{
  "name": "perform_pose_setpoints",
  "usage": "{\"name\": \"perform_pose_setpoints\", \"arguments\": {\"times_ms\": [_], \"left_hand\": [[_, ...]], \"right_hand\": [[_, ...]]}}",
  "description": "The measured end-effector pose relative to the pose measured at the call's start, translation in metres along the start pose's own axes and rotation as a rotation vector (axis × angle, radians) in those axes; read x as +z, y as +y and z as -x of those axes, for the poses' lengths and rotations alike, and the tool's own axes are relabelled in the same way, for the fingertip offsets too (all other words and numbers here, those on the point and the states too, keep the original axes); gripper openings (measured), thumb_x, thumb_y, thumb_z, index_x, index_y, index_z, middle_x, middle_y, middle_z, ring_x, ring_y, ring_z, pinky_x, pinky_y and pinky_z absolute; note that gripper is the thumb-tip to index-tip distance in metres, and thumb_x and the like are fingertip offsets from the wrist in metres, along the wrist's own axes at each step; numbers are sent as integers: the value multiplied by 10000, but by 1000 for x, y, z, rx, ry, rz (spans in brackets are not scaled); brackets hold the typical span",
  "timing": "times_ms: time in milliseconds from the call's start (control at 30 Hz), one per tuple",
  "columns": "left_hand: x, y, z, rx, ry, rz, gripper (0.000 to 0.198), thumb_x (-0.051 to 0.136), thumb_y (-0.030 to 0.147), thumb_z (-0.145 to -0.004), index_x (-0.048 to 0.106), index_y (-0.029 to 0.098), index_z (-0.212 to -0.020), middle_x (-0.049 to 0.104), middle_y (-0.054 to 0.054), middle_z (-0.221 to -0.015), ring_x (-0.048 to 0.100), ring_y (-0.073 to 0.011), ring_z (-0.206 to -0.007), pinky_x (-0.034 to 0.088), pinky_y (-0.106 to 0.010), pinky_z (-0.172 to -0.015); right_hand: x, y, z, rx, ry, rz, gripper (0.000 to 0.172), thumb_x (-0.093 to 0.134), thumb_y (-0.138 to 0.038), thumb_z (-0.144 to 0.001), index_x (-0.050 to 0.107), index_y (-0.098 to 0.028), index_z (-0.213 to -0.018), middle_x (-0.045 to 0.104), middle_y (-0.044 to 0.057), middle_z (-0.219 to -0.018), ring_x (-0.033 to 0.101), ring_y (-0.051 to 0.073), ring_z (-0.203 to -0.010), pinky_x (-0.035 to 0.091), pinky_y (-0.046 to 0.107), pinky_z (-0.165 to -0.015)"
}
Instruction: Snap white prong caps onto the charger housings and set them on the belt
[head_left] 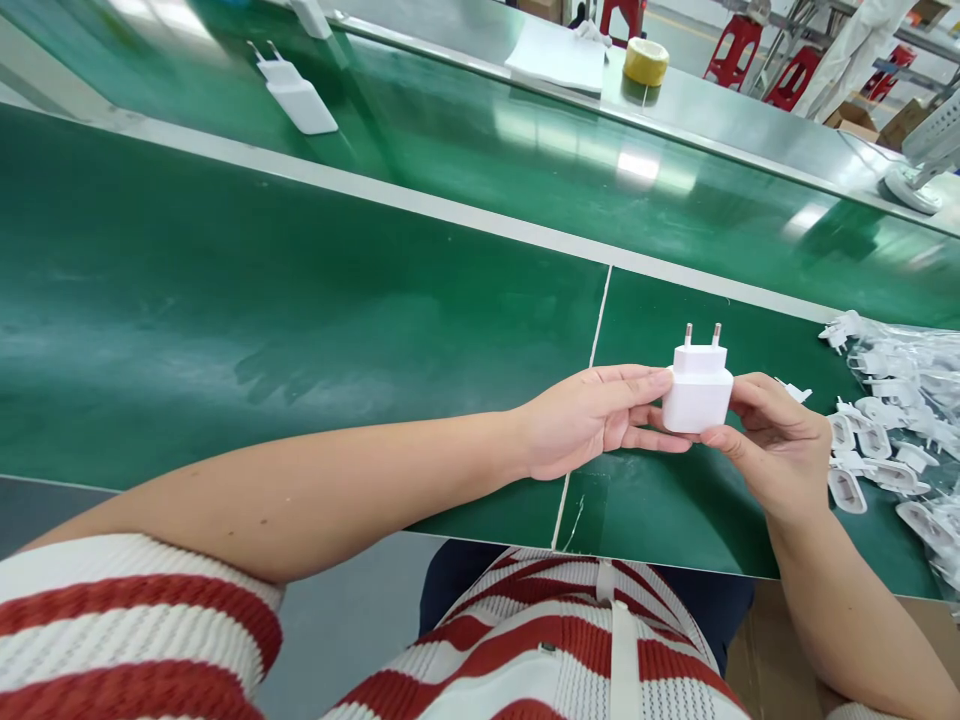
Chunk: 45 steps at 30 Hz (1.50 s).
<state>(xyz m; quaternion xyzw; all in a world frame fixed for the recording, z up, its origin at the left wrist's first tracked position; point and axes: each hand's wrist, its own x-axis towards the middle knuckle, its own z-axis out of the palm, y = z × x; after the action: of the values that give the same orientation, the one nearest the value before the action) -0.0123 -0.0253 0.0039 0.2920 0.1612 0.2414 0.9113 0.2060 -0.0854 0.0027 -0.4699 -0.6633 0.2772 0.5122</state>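
Note:
A white two-pin charger plug [698,388] is held upright between both my hands above the green work surface [300,320], its metal pins pointing up. My left hand [592,418] grips its left side with the fingers pressed against it. My right hand [776,440] pinches its right side and bottom edge. A small white part shows just behind my right hand.
A heap of several white plug parts [892,440] lies at the right on clear plastic. Another white charger [296,92] rides on the green conveyor belt [525,150] beyond. A yellow tape roll [646,61] and white sheets [559,55] sit on the far ledge. Red stools stand behind.

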Motion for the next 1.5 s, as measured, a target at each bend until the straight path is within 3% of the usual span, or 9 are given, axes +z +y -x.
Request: {"name": "perform_pose_setpoints", "arguments": {"times_ms": [233, 433, 633, 767, 900, 967, 1067, 1267, 1500], "left_hand": [[0, 2, -1, -8, -11, 8, 293, 708, 332, -979, 753, 114, -1169, 766, -153, -1204, 758, -217, -1037, 616, -342, -949], [-8, 2, -5, 15, 127, -107, 351, 763, 339, -931, 701, 142, -1215, 746, -150, -1192, 748, -253, -1034, 593, -424, -954], [-20, -4, -15, 39, 242, -143, 348, 751, 286, -934, 670, 164, -1250, 724, -96, -1108, 739, -204, -954, 595, -391, -906], [-22, -8, -17, 70, 242, -180, 394, 794, 191, -892, 698, 189, -1275, 736, -49, -1006, 739, -157, -883, 600, -373, -936], [-23, -10, -16, 135, 273, -180, 278, 856, 206, -839, 773, 164, -1101, 747, -48, -1033, 729, -147, -942, 595, -384, -1009], [-23, -10, -16, 143, 264, -185, 323, 894, 249, -803, 779, 170, -1095, 752, -41, -1020, 732, -136, -912, 604, -379, -1000], [-23, -10, -15, 195, 228, -249, 417, 936, 279, -743, 778, 186, -1118, 753, -40, -1034, 739, -143, -908, 625, -357, -947], [-21, -6, -7, 553, 171, -723, 420, 907, 270, -755, 784, 232, -1155, 726, -65, -1144, 721, -170, -973, 648, -305, -865], [-14, -6, 8, 797, 131, -1164, 272, 789, 290, -888, 771, 211, -1147, 751, -93, -1109, 720, -167, -912, 656, -277, -780]], "right_hand": [[1, 0, 0, 29, 16, -10, 349, 896, -321, -805, 795, -358, -1137, 755, 21, -987, 703, 223, -877, 615, 406, -798], [4, 7, -3, 323, 18, -255, 254, 793, -449, -888, 801, -310, -1102, 766, 51, -1107, 719, 252, -1021, 624, 394, -850], [6, 13, -11, 629, 43, -396, 431, 777, -555, -861, 786, -221, -1134, 750, 69, -970, 692, 183, -674, 613, 326, -593], [7, 11, -10, 545, -7, -367, 384, 744, -562, -904, 765, -260, -1140, 725, 32, -957, 640, 124, -600, 594, 278, -561], [8, 11, -8, 423, -106, -366, 476, 871, -448, -817, 706, -285, -1232, 745, 45, -1083, 718, 165, -827, 637, 305, -754], [8, 12, -8, 388, -125, -379, 589, 928, -351, -753, 664, -295, -1277, 750, 40, -1098, 733, 185, -920, 643, 313, -786], [8, 13, -7, 335, -106, -384, 531, 910, -308, -776, 670, -291, -1250, 757, 32, -1066, 740, 173, -907, 644, 299, -779], [9, 7, -4, 258, -58, -339, 520, 936, -338, -739, 712, -267, -1203, 767, 48, -1040, 739, 179, -805, 648, 302, -725], [14, 0, 7, 146, -53, -294, 491, 930, -316, -744, 723, -263, -1187, 772, 49, -1013, 740, 195, -802, 641, 288, -670]]}}
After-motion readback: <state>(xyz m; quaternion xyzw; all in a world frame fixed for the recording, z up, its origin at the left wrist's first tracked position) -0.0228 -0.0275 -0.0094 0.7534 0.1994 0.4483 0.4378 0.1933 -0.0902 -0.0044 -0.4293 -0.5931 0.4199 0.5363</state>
